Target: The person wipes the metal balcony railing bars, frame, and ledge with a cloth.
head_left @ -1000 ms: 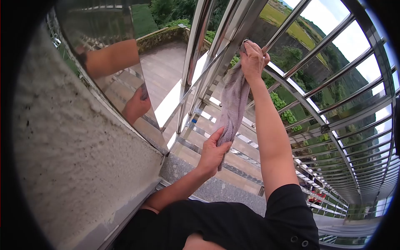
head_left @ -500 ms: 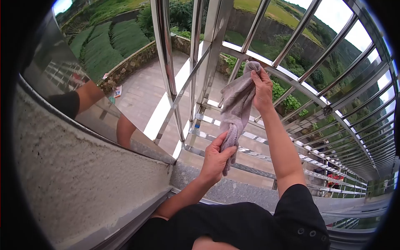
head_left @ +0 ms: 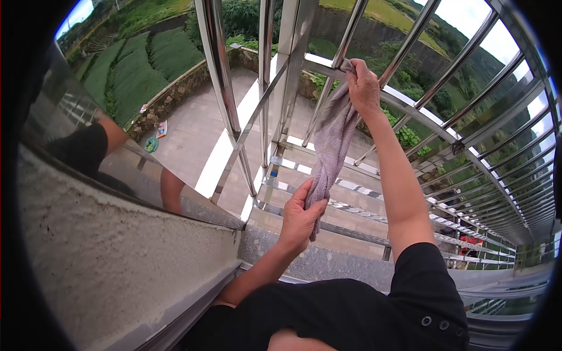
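A greyish-purple cloth [head_left: 333, 134] hangs stretched between my two hands, twisted narrow at its lower part. My right hand [head_left: 363, 88] is closed round its upper end, close against the metal crossbar [head_left: 398, 101] and the foot of an upright bar [head_left: 353, 34]. Lower down, my left hand [head_left: 302, 216] pinches the cloth between thumb and fingers, and a short tail hangs below it. The fingertips of my right hand are partly hidden by the cloth and the hand itself.
Shiny metal bars surround the ledge ahead and to the right, with horizontal slats [head_left: 351, 216] below. A rough wall [head_left: 117, 257] and a reflective panel [head_left: 134, 158] stand at left. Beneath lies a tiled terrace [head_left: 187, 123] with a green item [head_left: 151, 144].
My right hand has moved up and slightly left with the cloth's upper end, to the crossbar. The cloth is more stretched out. My left hand has shifted slightly left and still grips it.
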Action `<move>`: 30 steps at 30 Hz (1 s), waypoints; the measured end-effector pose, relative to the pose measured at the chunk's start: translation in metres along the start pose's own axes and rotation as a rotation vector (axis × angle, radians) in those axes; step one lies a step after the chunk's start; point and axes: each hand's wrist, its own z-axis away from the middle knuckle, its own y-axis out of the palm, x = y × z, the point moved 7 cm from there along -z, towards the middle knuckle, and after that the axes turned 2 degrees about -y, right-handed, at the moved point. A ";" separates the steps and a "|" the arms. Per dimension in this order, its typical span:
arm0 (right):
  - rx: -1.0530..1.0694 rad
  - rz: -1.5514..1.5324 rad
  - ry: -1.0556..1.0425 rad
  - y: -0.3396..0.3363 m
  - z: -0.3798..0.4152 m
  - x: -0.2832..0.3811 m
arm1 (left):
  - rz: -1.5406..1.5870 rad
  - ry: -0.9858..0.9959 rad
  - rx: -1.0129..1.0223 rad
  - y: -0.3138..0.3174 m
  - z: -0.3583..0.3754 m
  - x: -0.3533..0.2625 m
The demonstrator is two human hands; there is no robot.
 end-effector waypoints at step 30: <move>-0.349 -1.326 0.666 -0.157 0.227 0.029 | 0.044 0.522 -0.064 0.083 -0.113 -0.140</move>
